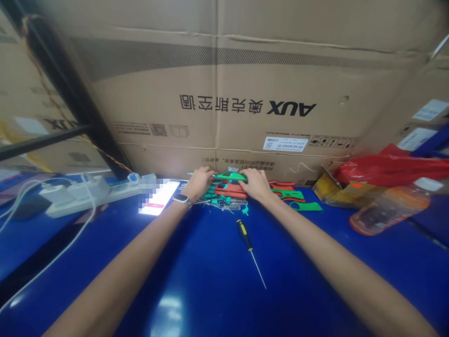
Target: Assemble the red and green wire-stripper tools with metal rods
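Note:
Both hands reach to the back of the blue table, at the foot of a large carton. Between them is a green long-nosed lighter (232,176), lying crosswise above a heap of similar pieces. My left hand (200,184) is closed at its thin left end, and my right hand (257,185) grips the wider right end. Under it lie orange lighter bodies (229,189) and several thin metal tubes with small green parts (224,202). More green and orange bodies (305,206) are fanned out beside my right wrist. A black and yellow screwdriver (244,234) rests nearer to me.
A lit phone (161,199) lies left of my left wrist, by a white power strip (101,194) with cables. The printed carton (224,70) walls off the back. At right are a yellow box (329,192), a red bag (389,168) and a tilted plastic bottle (393,208).

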The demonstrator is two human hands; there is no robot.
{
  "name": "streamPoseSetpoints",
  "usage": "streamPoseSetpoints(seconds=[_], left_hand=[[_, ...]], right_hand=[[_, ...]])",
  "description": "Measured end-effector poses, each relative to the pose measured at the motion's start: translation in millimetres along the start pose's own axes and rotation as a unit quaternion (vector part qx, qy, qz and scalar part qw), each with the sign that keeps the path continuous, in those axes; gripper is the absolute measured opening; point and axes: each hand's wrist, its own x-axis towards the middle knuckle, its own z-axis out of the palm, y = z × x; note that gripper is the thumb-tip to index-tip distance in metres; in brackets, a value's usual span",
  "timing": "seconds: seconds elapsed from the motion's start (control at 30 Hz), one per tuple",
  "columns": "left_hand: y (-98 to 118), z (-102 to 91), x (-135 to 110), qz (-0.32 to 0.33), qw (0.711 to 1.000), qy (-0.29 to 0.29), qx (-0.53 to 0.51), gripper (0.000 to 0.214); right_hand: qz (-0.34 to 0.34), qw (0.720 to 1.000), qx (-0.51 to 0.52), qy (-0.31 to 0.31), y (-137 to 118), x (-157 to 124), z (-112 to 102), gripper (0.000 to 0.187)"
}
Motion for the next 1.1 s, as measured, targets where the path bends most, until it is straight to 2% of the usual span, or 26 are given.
streamPoseSetpoints(seconds=[0.17,0.33,0.43,0.53,0.73,0.93,1.0,1.1], left_hand=[[-7.2,14.1,-5.2,-0.023,1.000,0.001,-0.012,0.033],[8.4,2.2,-17.2,-0.042,0.999,0.030,-0.011,0.032],[35.0,-5.7,-21.0,-0.029,0.998,0.044,-0.025,0.029],[70.5,-1.6,-18.8,0.000,0.998,0.038,-0.041,0.024],[139.3,41.0,-0.1,0.083,0.993,-0.012,-0.087,0.019],[184.2,79.7,21.5,0.106,0.986,-0.092,-0.092,0.021],[194.6,87.1,28.9,0.111,0.984,-0.101,-0.094,0.024],[204.5,93.1,36.4,0.124,0.981,-0.115,-0.091,0.028]], right_hand=[[0.003,1.000,0.022,-0.003,8.8,1.2,11.3,0.032],[-0.014,0.996,0.085,0.027,14.4,-20.8,5.3,0.036],[-0.003,0.991,0.114,0.070,16.5,-47.4,-2.5,0.031],[0.025,0.987,0.131,0.089,22.8,-80.7,-9.7,0.027],[0.126,0.984,0.098,0.079,60.4,-139.2,-19.7,0.030],[0.229,0.972,0.038,0.033,99.6,-165.3,-30.9,0.045],[0.238,0.970,0.039,0.013,105.4,-168.3,-32.3,0.048],[0.208,0.975,0.073,-0.013,106.4,-172.5,-30.7,0.048]])
